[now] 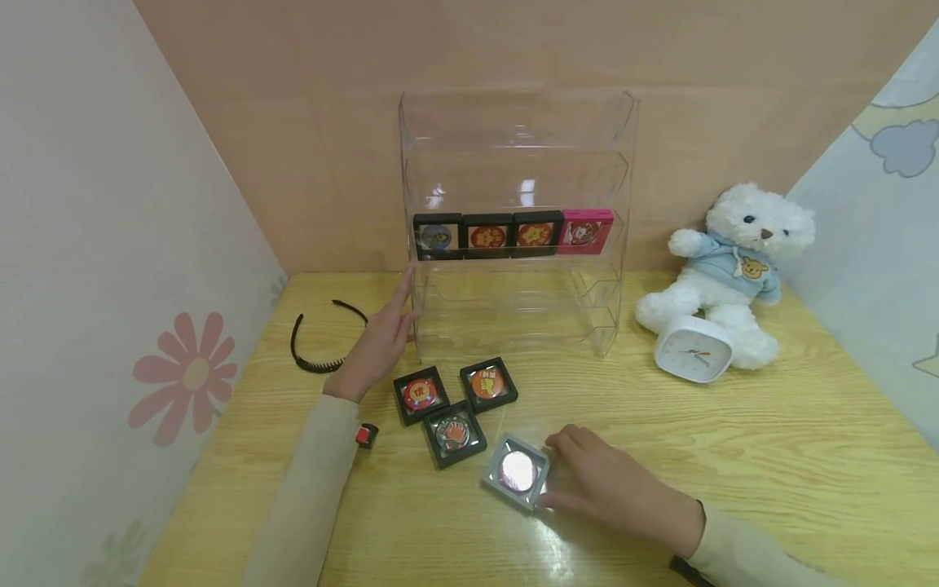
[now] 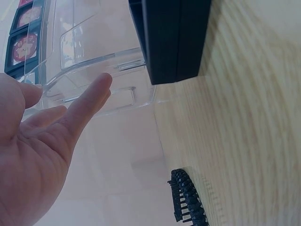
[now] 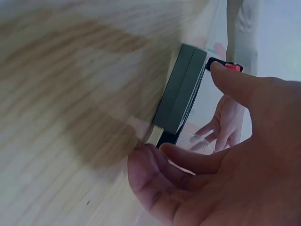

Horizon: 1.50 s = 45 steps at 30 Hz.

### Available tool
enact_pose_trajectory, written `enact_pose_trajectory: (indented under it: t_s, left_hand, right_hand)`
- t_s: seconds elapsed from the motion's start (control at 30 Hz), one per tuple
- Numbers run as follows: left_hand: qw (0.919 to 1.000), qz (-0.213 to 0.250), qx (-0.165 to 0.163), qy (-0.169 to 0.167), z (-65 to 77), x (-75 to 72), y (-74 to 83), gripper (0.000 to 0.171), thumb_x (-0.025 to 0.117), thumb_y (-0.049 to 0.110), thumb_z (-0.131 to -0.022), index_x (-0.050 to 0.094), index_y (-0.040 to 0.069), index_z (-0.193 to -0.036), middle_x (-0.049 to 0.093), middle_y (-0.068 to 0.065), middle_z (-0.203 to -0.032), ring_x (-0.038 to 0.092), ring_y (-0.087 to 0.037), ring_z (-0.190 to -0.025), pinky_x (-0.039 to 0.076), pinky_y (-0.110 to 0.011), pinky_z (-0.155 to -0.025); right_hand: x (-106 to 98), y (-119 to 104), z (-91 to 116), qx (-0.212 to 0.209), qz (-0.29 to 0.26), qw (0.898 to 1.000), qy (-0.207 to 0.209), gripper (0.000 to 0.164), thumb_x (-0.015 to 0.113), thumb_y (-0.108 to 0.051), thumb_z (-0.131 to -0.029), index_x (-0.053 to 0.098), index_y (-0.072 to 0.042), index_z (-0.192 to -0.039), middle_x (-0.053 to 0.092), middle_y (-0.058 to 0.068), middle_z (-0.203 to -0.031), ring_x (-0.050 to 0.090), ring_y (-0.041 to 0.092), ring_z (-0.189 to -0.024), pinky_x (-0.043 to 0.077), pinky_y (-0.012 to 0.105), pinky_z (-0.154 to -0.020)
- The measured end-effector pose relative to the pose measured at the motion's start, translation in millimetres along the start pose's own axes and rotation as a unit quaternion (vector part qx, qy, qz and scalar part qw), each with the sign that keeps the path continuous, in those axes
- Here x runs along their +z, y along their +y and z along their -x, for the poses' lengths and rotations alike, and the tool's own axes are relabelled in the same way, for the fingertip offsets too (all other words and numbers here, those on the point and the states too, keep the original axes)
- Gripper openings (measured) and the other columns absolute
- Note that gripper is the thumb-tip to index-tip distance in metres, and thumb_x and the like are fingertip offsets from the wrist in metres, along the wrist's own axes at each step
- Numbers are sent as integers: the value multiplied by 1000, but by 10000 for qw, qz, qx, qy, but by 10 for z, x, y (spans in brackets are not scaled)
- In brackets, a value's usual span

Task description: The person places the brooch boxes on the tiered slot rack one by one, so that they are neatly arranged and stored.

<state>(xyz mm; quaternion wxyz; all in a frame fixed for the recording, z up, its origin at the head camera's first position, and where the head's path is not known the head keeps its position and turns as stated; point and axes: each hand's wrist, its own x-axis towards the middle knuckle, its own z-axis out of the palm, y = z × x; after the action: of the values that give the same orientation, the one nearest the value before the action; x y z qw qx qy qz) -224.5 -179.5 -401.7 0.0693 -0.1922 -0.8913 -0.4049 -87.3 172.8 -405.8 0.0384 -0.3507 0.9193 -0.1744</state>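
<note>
My left hand [image 1: 377,338] lies against the left side of a clear plastic tiered rack [image 1: 517,147], its index finger straight along the panel. In the left wrist view, that hand [image 2: 51,136] has its fingers extended at the rack's edge. My right hand [image 1: 612,485] holds a grey-framed clear display case [image 1: 517,471] with a shiny round piece inside, thumb and fingers at its right corners. In the right wrist view, the case [image 3: 181,89] appears edge-on between them. Close by lie black-framed cases with round badges: one red [image 1: 421,395], one orange [image 1: 488,383], one dark-and-red [image 1: 454,433].
On a middle tier stand several framed badges, including a pink one [image 1: 585,232]. A black toothed headband [image 1: 317,364] lies left of the rack. To the right sit a white teddy bear [image 1: 734,269] and a white clock [image 1: 693,350]. Walls enclose the wooden table [image 1: 778,440].
</note>
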Motion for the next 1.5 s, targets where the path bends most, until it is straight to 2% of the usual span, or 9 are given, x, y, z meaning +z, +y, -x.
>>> enact_pose_trajectory:
  t_s: [0.27,0.63,0.87,1.13,1.33,1.5]
  left_hand:
    - [10000,20,-7,1,4,-1,-3,76,42,8,-110,-6,36,-163,16,-8,-166,73,-32,-89,60,-45,-78]
    - [10000,26,-49,-36,9,-5,16,76,41,12,-111,-7,39,-162,16,-6,-167,72,-33,-94,59,-45,-86]
    - [10000,49,-4,-50,3,-9,10,75,41,11,-110,-7,37,-162,15,-6,-167,72,-33,-95,59,-45,-85]
    - [9999,117,73,-41,10,0,-10,76,41,9,-110,-7,36,-163,13,-6,-167,71,-36,-98,59,-45,-85]
    - [9999,135,2,-41,5,6,-17,76,41,10,-110,-7,39,-162,14,-4,-167,70,-36,-100,59,-45,-85]
    - [9999,104,-14,-44,7,2,-6,77,41,10,-110,-7,39,-162,15,-4,-166,71,-35,-99,58,-45,-87]
  right_hand:
    - [94,-96,-2,174,325,9992,146,72,71,-63,-86,64,1,-117,58,2,-106,56,14,-92,58,34,-76]
    - [165,-145,-13,256,590,9976,240,75,67,-70,-85,65,-1,-114,56,1,-106,54,15,-93,56,32,-69]
    - [180,-133,-9,201,643,9972,314,72,71,-66,-84,65,0,-113,56,2,-105,54,16,-94,56,32,-69]
    - [176,-127,-8,167,453,9978,459,67,79,-56,-81,64,1,-113,57,2,-107,55,14,-94,57,33,-74]
    - [166,-121,-23,310,-192,9986,378,66,87,-38,-79,57,2,-122,57,3,-110,54,12,-96,55,34,-82]
    - [161,-108,-28,293,-499,9975,398,68,89,-32,-77,54,0,-126,58,5,-113,56,16,-102,55,38,-87]
